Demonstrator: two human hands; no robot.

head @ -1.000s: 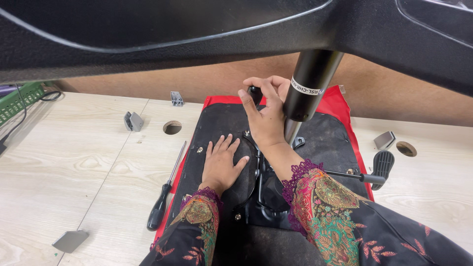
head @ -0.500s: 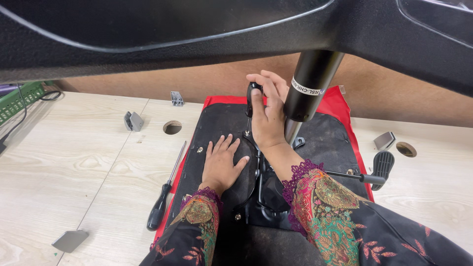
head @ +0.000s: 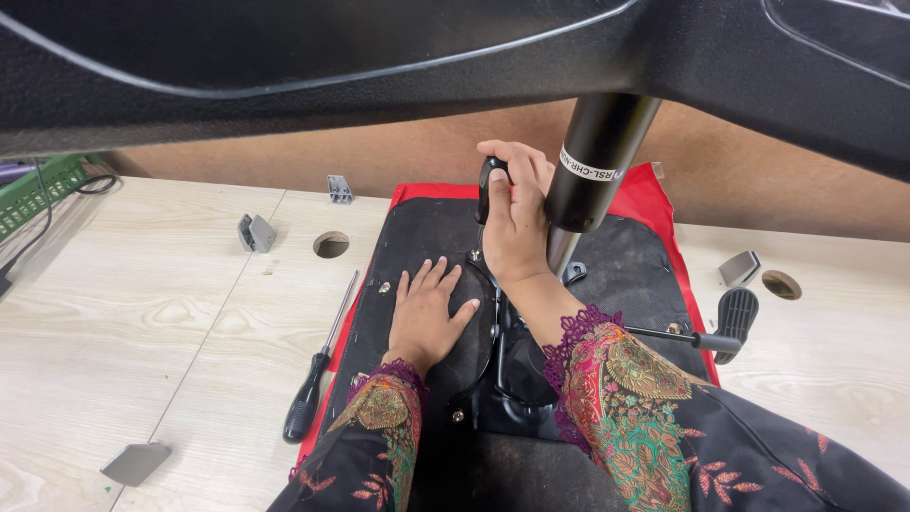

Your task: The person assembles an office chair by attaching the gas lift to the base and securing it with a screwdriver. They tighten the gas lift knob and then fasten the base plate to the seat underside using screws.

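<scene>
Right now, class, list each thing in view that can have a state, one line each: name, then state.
Left hand: open, flat on the black seat underside.
Right hand: closed around a black knob.
Gas cylinder: upright in the mechanism.
Screwdriver: lying on the table, untouched.
Lever: sticking out sideways.

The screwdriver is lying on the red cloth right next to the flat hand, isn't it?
Not quite. The head view shows the screwdriver lying on the pale wooden table, just off the left edge of the red cloth. It is still on the side of the flat left hand, which rests on the black seat underside.
</scene>
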